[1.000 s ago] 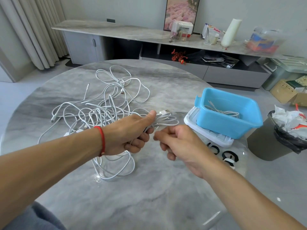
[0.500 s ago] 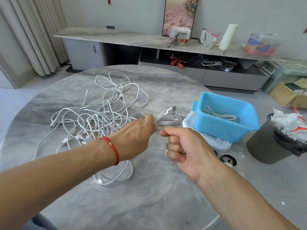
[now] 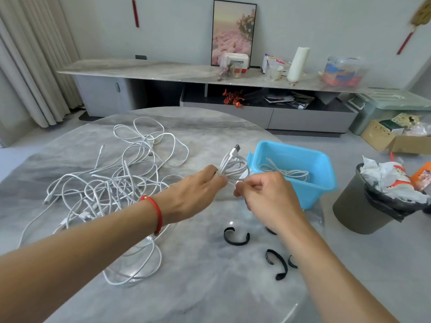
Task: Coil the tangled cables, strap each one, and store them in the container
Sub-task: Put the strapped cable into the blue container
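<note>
While the black straps (image 3: 236,238) lay untouched on the near counter (image 3: 198,287), the left hand (image 3: 193,192) had carried the white cable coil (image 3: 233,166) forward, fingers closed round it, and the right hand (image 3: 268,194) had come up to pinch its strands. With one coil (image 3: 289,172) already in the blue container (image 3: 312,190) and the tangle (image 3: 112,183) waiting at left, strapping looked next.

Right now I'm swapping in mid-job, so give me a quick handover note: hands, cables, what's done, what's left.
Left hand: grips the coiled cable.
Right hand: fingers pinch the same coil's strands.
Blue container: one cable bundle inside.
Tangled cables: piled on the table, left.
Black straps: loose on the table near you.
Left: strap this coil, store it, then untangle the rest.
</note>
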Motion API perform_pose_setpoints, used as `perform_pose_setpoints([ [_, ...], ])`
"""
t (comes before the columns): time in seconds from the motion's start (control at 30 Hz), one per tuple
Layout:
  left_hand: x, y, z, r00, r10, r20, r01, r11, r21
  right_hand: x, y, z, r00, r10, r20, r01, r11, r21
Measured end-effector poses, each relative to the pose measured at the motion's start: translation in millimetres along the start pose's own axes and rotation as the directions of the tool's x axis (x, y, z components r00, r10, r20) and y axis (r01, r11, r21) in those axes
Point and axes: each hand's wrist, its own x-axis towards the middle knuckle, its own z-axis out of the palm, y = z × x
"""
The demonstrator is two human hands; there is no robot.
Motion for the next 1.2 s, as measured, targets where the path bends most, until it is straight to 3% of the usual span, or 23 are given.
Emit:
perform_pose_setpoints([
  [0.07, 19, 21, 5, 0.996, 0.078, -0.047, -0.076, 0.996, 0.043, 11, 11, -9, 0.994, -0.006, -0.109, 0.003, 1.000, -0.028],
  [0.23, 95, 72, 23, 0.960, 0.263, -0.094, -0.212, 0.904, 0.371, 41, 55, -50, 0.940, 0.101, -0.325, -0.125, 0.991, -0.056],
  [0.37, 149, 98, 45, 0.946, 0.324, 0.001, -0.270, 0.788, 0.553, 60, 84, -68, 0.897, 0.172, -0.407, -0.253, 0.955, -0.154],
  [0.47, 175, 106, 62, 0.943, 0.316, 0.103, -0.300, 0.674, 0.675, 69, 94, -72, 0.902, 0.202, -0.383, -0.297, 0.933, -0.205],
  [0.6, 196, 102, 78, 0.954, 0.237, 0.184, -0.296, 0.635, 0.714, 71, 99, -80, 0.942, 0.159, -0.296, -0.239, 0.936, -0.257],
  [0.87, 217, 92, 103, 0.918, 0.247, 0.311, -0.396, 0.510, 0.763, 69, 102, -106, 0.870, 0.228, -0.438, -0.210, 0.974, 0.089],
  [1.1, 220, 91, 110, 0.852, 0.148, 0.502, -0.519, 0.355, 0.777, 68, 95, -108, 0.857, 0.313, -0.410, -0.290, 0.949, 0.120],
  [1.2, 223, 86, 110, 0.853, 0.100, 0.512, -0.507, 0.391, 0.768, 67, 91, -103, 0.876, 0.311, -0.369, -0.302, 0.950, 0.082],
])
